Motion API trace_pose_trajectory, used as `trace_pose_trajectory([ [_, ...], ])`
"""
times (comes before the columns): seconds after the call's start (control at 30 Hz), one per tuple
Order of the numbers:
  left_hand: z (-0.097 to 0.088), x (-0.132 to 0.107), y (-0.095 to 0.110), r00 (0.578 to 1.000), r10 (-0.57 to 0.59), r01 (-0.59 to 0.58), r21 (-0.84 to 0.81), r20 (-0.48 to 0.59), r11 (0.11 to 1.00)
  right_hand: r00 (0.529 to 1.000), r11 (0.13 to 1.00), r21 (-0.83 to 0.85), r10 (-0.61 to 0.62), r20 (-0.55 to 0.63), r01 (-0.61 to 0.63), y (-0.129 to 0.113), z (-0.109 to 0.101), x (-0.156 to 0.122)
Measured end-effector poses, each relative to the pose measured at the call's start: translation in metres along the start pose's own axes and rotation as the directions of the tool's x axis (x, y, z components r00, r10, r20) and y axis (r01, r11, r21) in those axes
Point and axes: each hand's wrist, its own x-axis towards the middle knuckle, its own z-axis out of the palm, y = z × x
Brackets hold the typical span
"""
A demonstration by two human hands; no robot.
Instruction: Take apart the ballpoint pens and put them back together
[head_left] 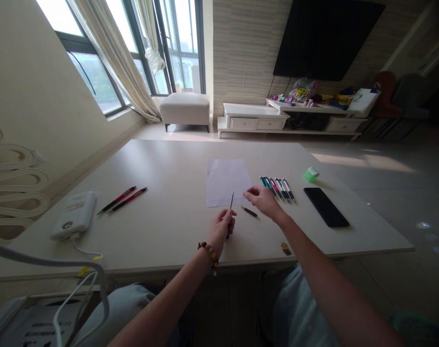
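My left hand [221,229], with a beaded bracelet at the wrist, is closed around a dismantled pen [232,201]. Its thin dark refill points up and away from the fingers, and part of the dark barrel shows below them. To the right, my right hand [263,200] is raised with thumb and fingertips pinched; whatever is between them is too small to make out. A dark tapered pen piece [249,212] lies on the table between the two hands. Just beyond them, a sheet of paper [226,180] has faint lines of writing along its near edge.
Several pens [277,188] lie in a row right of the paper. Farther right are a green-and-white small box [311,174] and a black phone [325,207]. Two red-and-black pens [127,200] and a white power bank [76,212] with a cable occupy the left side.
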Motion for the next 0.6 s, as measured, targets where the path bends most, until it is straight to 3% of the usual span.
trace_pose_trajectory([
  [0.1,-0.001,0.000,0.002,0.999,-0.005,0.003,-0.045,-0.047,0.999,0.978,0.902,-0.426,0.026,0.209,0.067,0.006,-0.001,-0.008],
  [0.2,-0.001,0.001,0.003,0.998,-0.001,-0.003,-0.063,-0.055,0.998,0.972,0.782,-0.609,0.016,0.233,0.132,0.008,0.005,-0.016],
  [0.3,-0.001,0.001,0.003,0.998,0.006,-0.010,-0.063,-0.055,0.998,0.976,0.739,-0.663,0.034,0.214,0.120,0.007,0.012,-0.018],
  [0.6,-0.002,0.002,0.001,0.999,0.006,-0.009,-0.064,-0.044,0.998,0.987,0.736,-0.674,0.143,0.070,-0.059,0.012,0.025,-0.018],
])
